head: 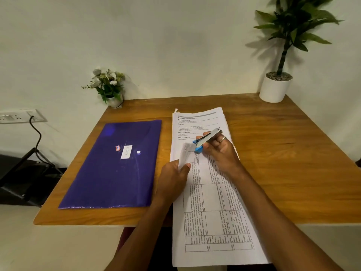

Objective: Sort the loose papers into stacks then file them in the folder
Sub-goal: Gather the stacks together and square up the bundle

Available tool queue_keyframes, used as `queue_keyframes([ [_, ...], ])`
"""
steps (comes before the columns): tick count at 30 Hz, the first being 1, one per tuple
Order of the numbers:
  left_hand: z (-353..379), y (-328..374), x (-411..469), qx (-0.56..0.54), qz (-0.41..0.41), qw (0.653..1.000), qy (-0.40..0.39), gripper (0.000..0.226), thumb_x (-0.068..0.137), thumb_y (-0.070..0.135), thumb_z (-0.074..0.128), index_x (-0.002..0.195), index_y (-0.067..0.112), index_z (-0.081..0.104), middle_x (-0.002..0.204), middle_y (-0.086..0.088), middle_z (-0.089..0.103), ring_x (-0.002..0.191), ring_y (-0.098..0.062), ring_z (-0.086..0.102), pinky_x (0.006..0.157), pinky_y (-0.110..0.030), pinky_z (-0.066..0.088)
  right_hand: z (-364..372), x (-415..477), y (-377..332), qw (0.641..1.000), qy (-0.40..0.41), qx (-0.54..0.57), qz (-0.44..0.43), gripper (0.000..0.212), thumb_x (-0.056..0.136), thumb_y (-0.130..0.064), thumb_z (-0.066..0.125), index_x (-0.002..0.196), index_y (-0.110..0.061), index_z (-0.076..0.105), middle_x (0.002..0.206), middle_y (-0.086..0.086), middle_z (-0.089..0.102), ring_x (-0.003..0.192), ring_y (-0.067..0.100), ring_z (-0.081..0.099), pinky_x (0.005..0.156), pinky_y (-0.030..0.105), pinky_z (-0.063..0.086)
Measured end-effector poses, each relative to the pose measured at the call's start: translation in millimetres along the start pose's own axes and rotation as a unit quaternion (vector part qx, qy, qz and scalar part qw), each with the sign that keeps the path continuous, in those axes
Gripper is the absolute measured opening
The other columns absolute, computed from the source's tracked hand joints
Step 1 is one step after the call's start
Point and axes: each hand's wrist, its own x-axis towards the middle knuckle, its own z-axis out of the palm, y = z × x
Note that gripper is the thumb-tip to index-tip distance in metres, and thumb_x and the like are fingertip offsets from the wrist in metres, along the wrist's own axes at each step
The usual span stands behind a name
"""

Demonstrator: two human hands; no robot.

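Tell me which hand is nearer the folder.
Left. The left hand pinches a sheet just right of the folder; the right hand holds a stapler farther right.

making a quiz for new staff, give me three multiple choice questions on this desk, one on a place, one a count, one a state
1. Where does the folder lie?
A) left of the papers
B) right of the papers
C) on top of the papers

2. How many plants stand on the table?
A) one
B) two
C) three

3. What is the right hand doing?
A) lying flat
B) gripping the stapler
C) lifting the folder

1 A: the folder lies flat beside the papers' left edge.
2 B: flowers at the back left, a potted plant at the back right.
3 B: it curls round the stapler at the paper corner that the left hand pinches.
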Motion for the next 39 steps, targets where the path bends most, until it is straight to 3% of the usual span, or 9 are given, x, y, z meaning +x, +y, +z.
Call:
queue_keyframes([
  [2,0.0,-0.8,0.2,-0.003,-0.003,1.0,-0.007,0.017,0.102,0.041,0.057,0.102,0.025,0.061,0.088,0.013,0.067,0.072,0.006,0.07,0.047,-0.014,0.051,-2.8,0.9,9.3,1.0,-0.001,-0.015,-0.01,0.032,0.098,-0.008,0.064,0.128,-0.02,0.06,0.125,-0.002,0.073,0.12,0.018,0.067,0.095,0.034,0.058],
  [11,0.5,5.6,-2.7,0.002,-0.014,1.0,-0.011,0.014,0.101,0.044,0.057,0.089,0.038,0.053,0.081,0.018,0.065,0.065,0.011,0.067,0.045,-0.011,0.048,-5.9,4.7,8.2,1.0,-0.016,-0.006,0.004,0.034,0.097,-0.014,0.064,0.127,-0.03,0.06,0.125,-0.008,0.073,0.123,0.013,0.065,0.087,0.024,0.057],
  [18,-0.2,9.6,-3.0,0.023,-0.029,0.999,-0.015,0.026,0.102,0.044,0.055,0.101,0.02,0.064,0.089,0.007,0.071,0.067,-0.008,0.073,0.051,-0.018,0.055,-7.2,8.1,-5.9,0.996,-0.075,-0.027,0.033,0.031,0.1,-0.012,0.061,0.128,-0.026,0.06,0.121,-0.013,0.074,0.118,0.005,0.067,0.083,0.02,0.056],
  [25,-1.2,10.5,-6.0,-0.004,-0.025,0.999,-0.02,0.019,0.102,0.039,0.057,0.103,0.021,0.063,0.091,0.009,0.07,0.071,0.002,0.071,0.052,-0.015,0.054,-11.0,27.0,-24.3,0.979,-0.163,-0.06,0.104,0.029,0.096,-0.008,0.065,0.123,-0.021,0.064,0.123,-0.002,0.074,0.12,0.014,0.067,0.088,0.026,0.058],
  [29,-0.7,10.7,-5.5,0.005,-0.022,1.0,-0.017,0.026,0.102,0.039,0.057,0.109,0.016,0.065,0.1,-0.001,0.074,0.076,-0.013,0.074,0.061,-0.027,0.062,-10.2,30.4,-23.8,0.976,-0.183,-0.048,0.111,0.034,0.088,-0.016,0.07,0.121,-0.017,0.063,0.117,-0.003,0.076,0.119,0.014,0.068,0.083,0.024,0.058],
  [32,-1.4,11.8,-6.5,0.008,-0.019,1.0,-0.021,0.032,0.103,0.039,0.056,0.112,0.011,0.068,0.099,-0.004,0.075,0.081,-0.019,0.074,0.069,-0.038,0.064,-4.4,29.7,-19.5,0.978,-0.177,-0.063,0.093,0.036,0.086,-0.024,0.07,0.121,-0.021,0.062,0.119,-0.006,0.075,0.12,0.015,0.067,0.087,0.026,0.058],
  [36,-2.0,11.2,-6.7,0.004,-0.027,0.999,-0.021,0.033,0.103,0.04,0.055,0.116,0.012,0.067,0.103,-0.001,0.075,0.081,-0.016,0.074,0.066,-0.029,0.063,4.1,28.1,-6.1,0.985,-0.137,-0.095,0.045,0.027,0.097,-0.016,0.065,0.12,-0.029,0.061,0.119,-0.018,0.073,0.12,0.008,0.066,0.086,0.024,0.057],
  [39,-1.8,9.3,-4.7,0.002,-0.029,0.999,-0.014,0.031,0.103,0.039,0.056,0.113,0.012,0.067,0.104,0.002,0.074,0.082,-0.012,0.073,0.064,-0.023,0.061,1.1,27.8,-7.9,0.986,-0.145,-0.054,0.064,0.035,0.091,-0.022,0.069,0.125,-0.024,0.062,0.124,-0.009,0.073,0.121,0.012,0.066,0.087,0.024,0.058],
])
